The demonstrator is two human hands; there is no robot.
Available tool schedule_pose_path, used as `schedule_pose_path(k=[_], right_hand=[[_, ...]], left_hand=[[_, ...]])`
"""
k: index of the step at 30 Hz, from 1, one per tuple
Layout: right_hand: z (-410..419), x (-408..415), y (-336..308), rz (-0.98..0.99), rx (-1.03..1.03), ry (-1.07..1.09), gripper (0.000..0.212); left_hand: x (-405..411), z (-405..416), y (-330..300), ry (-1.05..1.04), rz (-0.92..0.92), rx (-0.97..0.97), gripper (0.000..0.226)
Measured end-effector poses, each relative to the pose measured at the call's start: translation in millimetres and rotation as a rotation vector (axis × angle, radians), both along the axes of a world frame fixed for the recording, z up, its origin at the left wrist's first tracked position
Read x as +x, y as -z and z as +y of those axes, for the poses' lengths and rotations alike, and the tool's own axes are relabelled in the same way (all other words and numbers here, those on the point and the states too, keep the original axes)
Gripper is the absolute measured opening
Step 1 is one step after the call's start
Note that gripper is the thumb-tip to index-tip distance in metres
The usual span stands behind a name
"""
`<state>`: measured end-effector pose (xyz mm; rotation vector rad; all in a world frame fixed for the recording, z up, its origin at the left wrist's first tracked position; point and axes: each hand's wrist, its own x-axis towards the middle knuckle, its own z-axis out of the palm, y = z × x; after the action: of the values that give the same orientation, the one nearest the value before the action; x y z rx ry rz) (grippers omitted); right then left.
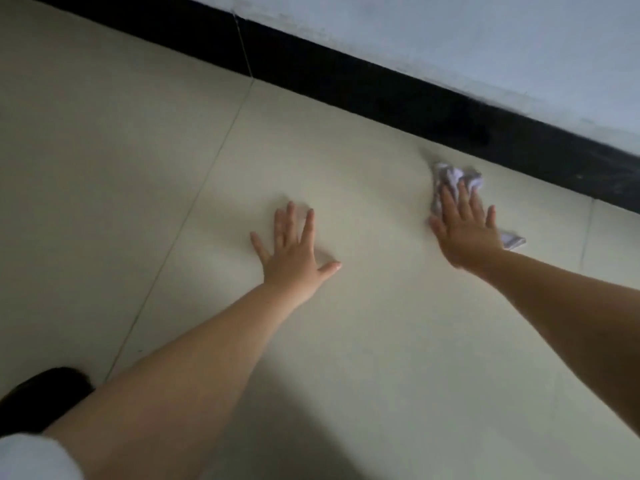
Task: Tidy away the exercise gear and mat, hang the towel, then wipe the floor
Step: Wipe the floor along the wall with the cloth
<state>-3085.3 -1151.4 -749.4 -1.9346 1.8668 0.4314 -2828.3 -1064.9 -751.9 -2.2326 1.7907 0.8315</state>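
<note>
- Head view: the right hand lay flat on a crumpled cloth, its fingers straight and spread, pressing the cloth onto the floor rather than curling round it.
- The cloth lay under and just beyond those fingers, close to the black skirting board; one corner stuck out from under the hand on its little-finger side.
- The cloth looked pale, white to faint lilac, bunched into soft folds; blur hid any pattern.
- My judgement: it is light, limp and easily bunched, so it will slide readily on the smooth tiles and may slip out from under a flat palm; gathering the bunched middle under the palm, or pinching the folds ahead of the fingertips, would hold it best.
- The left hand rested on bare floor well to the left of the cloth, fingers released and splayed, thumb out, holding nothing; it seemed to prop the body.
- The floor was cream tile with thin grout lines, one running away to the left of the left hand's fingers.
- A dark shoe showed far behind the fingers, near the left elbow.
</note>
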Motion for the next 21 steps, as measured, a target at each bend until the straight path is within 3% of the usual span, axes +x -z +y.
schedule_pose_path(k=[3,5,6,10,12,14,21], right_hand=[[10,4,5,0.036,-0.126,0.432,0.063],[5,52,9,0.004,-0.209,0.516,0.062],[2,81,12,-0.040,-0.230,0.406,0.060],[2,184,14,-0.244,-0.130,-0.430,0.053],[-6,175,13,-0.245,-0.108,-0.551,0.052],[-13,131,14,-0.197,-0.154,-0.431,0.052],[26,-131,7,-0.010,-0.169,0.477,0.053]], left_hand=[[-18,10,11,-0.114,0.028,-0.025,0.105],[-19,11,18,-0.127,0.006,-0.047,0.107],[-20,9,19,-0.131,0.009,-0.040,0.108],[-20,6,15,-0.142,-0.010,0.025,0.110],[-19,6,16,-0.151,-0.014,0.021,0.111],[-20,9,18,-0.158,-0.026,-0.018,0.111],[-19,11,21,-0.164,-0.043,-0.074,0.110]])
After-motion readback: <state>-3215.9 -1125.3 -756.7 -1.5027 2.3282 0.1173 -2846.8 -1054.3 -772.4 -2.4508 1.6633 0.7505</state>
